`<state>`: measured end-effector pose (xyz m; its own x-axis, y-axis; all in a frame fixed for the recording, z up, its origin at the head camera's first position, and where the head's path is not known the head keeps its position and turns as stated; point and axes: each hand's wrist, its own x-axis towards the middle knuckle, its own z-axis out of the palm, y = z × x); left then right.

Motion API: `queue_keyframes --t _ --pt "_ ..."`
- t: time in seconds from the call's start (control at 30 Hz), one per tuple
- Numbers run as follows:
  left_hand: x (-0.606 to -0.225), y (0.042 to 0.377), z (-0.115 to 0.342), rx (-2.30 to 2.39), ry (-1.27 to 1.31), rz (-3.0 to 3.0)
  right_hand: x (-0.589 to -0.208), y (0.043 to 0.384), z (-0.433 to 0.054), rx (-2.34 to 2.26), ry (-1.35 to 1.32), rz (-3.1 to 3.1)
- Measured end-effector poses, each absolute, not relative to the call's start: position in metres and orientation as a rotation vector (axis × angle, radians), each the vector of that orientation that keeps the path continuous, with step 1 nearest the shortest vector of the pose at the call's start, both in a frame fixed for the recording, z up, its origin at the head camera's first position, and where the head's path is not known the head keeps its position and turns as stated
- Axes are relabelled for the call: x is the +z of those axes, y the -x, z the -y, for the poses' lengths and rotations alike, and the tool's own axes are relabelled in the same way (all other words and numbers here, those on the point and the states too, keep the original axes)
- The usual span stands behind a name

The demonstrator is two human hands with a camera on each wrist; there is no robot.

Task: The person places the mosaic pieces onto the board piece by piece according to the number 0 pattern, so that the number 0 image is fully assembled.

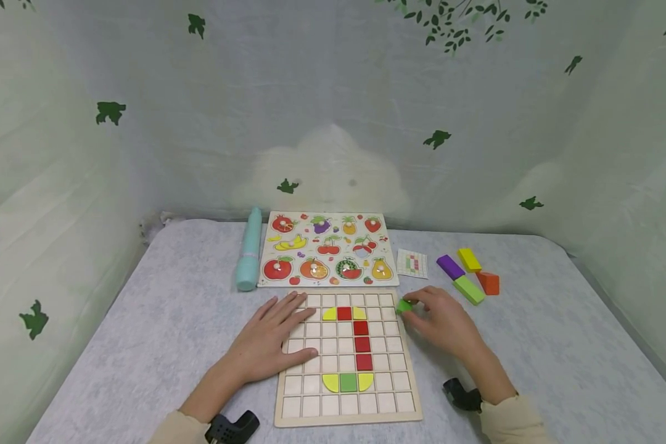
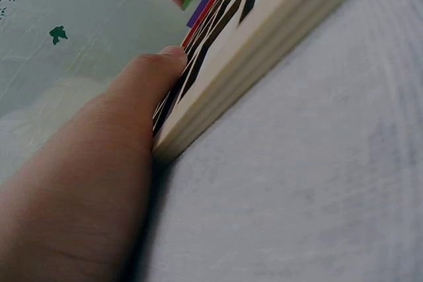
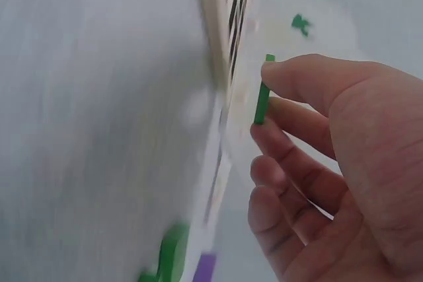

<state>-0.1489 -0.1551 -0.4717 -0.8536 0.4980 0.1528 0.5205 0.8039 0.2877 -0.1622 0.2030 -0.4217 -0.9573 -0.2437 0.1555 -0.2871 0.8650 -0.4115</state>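
A wooden grid board (image 1: pixel 385 416) lies on the table in front of me. My left hand (image 1: pixel 266 342) rests on its left side, fingers spread and straight, thumb (image 2: pixel 149 74) over the edge. Seated in the grid are red square tiles (image 1: pixel 362 344) in a column, another red tile between two yellow quarter-circle tiles above, and a green square tile (image 1: pixel 348 382) between two more yellow quarter-circles (image 1: pixel 330 383) below. Just off the board's upper right edge, my right hand (image 1: pixel 444 320) pinches a thin green tile (image 3: pixel 262 102) between thumb and fingertips, held on edge in the right wrist view.
Behind the grid board lies a fruit puzzle board (image 1: pixel 312 237), with a teal roll (image 1: pixel 250 250) along its left side. A small printed card (image 1: pixel 412 264) is at its right. Farther right sit purple (image 1: pixel 451 267), yellow (image 1: pixel 468 259), green (image 1: pixel 468 290) and orange (image 1: pixel 489 283) blocks.
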Motion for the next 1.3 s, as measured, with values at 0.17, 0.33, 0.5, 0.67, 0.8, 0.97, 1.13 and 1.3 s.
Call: queue_keyframes --t 0.17,0.33,0.5,0.67,0.8,0.97,1.13,1.3 --pt "-0.47 0.148 0.155 -0.507 0.832 2.913 -0.417 0.154 -0.18 0.668 -0.485 2.935" --pt "-0.47 0.148 0.156 -0.5 0.834 2.911 -0.416 0.145 -0.16 0.677 -0.599 2.909" --pt "-0.47 0.148 0.156 -0.496 0.838 2.913 -0.419 0.137 -0.141 0.705 -0.749 2.883" --pt "-0.47 0.148 0.156 -0.492 0.836 2.914 -0.418 0.127 -0.122 0.687 -0.826 2.932" --pt "-0.47 0.148 0.156 -0.484 0.83 2.92 -0.419 0.12 -0.111 0.698 -0.927 2.963" --pt "-0.47 0.148 0.156 -0.482 0.831 2.923 -0.426 0.114 -0.102 0.677 -1.039 2.963" --pt "-0.47 0.149 0.155 -0.486 0.834 2.921 -0.428 0.112 -0.1 0.661 -1.032 2.955" --pt "-0.47 0.148 0.155 -0.485 0.827 2.93 -0.425 0.114 -0.105 0.66 -1.017 2.966"
